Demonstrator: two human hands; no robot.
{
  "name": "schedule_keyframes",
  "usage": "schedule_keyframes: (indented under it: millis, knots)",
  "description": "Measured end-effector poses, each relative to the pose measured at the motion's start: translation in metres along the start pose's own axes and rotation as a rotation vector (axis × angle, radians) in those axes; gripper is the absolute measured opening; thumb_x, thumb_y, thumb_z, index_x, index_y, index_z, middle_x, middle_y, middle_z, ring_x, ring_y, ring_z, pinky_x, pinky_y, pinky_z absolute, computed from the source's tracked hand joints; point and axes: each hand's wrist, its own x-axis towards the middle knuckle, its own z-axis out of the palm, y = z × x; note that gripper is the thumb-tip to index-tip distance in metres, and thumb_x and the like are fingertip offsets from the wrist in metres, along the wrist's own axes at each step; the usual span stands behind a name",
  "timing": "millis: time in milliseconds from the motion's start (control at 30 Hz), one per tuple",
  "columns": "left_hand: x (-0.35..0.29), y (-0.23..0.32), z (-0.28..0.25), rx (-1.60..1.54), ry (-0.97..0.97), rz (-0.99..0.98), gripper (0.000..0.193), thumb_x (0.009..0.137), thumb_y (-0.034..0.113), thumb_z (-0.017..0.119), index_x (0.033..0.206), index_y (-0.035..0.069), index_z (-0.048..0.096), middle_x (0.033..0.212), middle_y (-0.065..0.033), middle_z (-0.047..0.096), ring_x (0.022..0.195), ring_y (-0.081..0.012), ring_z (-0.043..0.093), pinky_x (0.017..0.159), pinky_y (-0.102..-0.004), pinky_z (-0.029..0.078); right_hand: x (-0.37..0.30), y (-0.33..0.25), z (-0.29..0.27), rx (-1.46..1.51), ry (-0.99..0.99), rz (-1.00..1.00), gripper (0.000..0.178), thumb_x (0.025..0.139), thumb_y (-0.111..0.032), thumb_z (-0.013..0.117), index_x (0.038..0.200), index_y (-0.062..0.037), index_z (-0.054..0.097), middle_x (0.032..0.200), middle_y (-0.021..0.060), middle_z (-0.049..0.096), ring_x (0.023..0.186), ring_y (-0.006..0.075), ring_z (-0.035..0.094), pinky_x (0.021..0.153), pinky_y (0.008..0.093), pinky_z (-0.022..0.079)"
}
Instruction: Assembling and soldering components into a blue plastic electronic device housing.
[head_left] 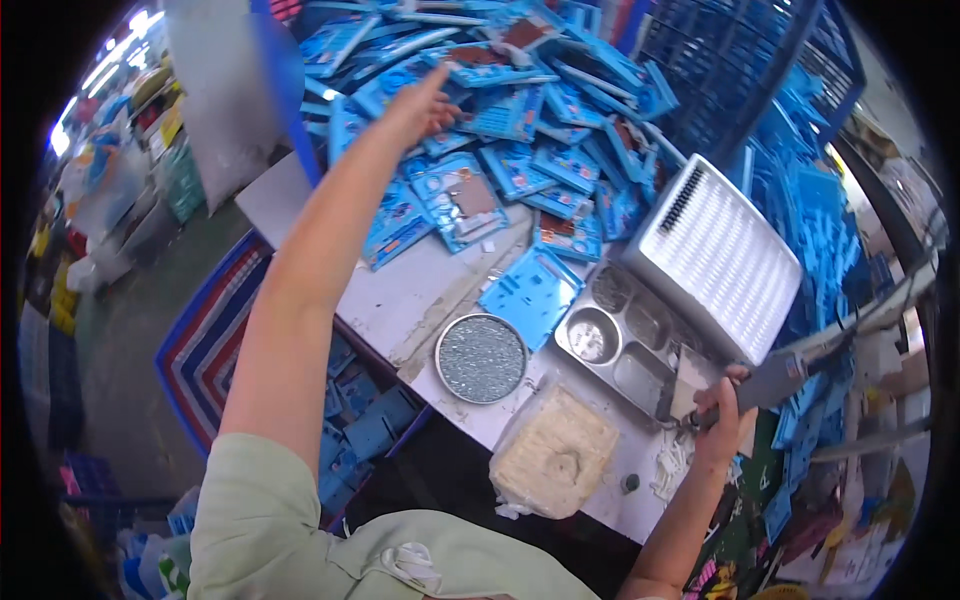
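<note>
Head view: left hand (425, 110), fingers loosely spread, is at the blue plastic cases (563, 168) piled on the worktop (385, 300). Right hand (717, 408) has fingers wrapped around a grey tool (768, 382). Round dish (438, 362) contains small metallic pieces (482, 358); compartmented steel tray (640, 374) stands nearby.

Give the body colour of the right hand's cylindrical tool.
The cylindrical tool has a dark grey body, clearest in the head view.

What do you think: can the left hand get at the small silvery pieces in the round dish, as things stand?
Likely yes: the left hand is at the heap of blue plastic parts, and the small silvery pieces lie uncovered, with only low parts and tabletop between.
</note>
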Motion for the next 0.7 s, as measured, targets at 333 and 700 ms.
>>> schedule_keyframes:
  millis: [333, 700]
  knots:
    - [-0.009, 0.008, 0.037, -0.057, 0.002, 0.103, 0.031, 0.097, 0.034, 0.067, 0.092, 0.004, 0.069, 0.071, -0.0040, 0.064, 0.050, -0.0072, 0.048, 0.040, -0.0199, 0.032, -0.068, -0.028, 0.001, -0.349, 0.102, -0.762, 0.054, 0.088, 0.000, 0.062, 0.141, 0.0052, 0.050, 0.134, 0.0166, 0.058, 0.120, 0.0256, 0.057, 0.100, 0.0406, 0.047]
    - [-0.397, -0.141, 0.086, -0.365, -0.498, -0.456, 0.022, 0.104, 0.022, 0.059, 0.109, 0.001, 0.062, 0.085, -0.0094, 0.073, 0.057, -0.0149, 0.067, 0.048, -0.0253, 0.053, -0.121, 0.034, 0.061, 0.560, -0.315, 0.421, 0.063, 0.105, -0.047, 0.054, 0.147, -0.0005, 0.046, 0.137, 0.0117, 0.059, 0.128, 0.0214, 0.055, 0.109, 0.0402, 0.044]
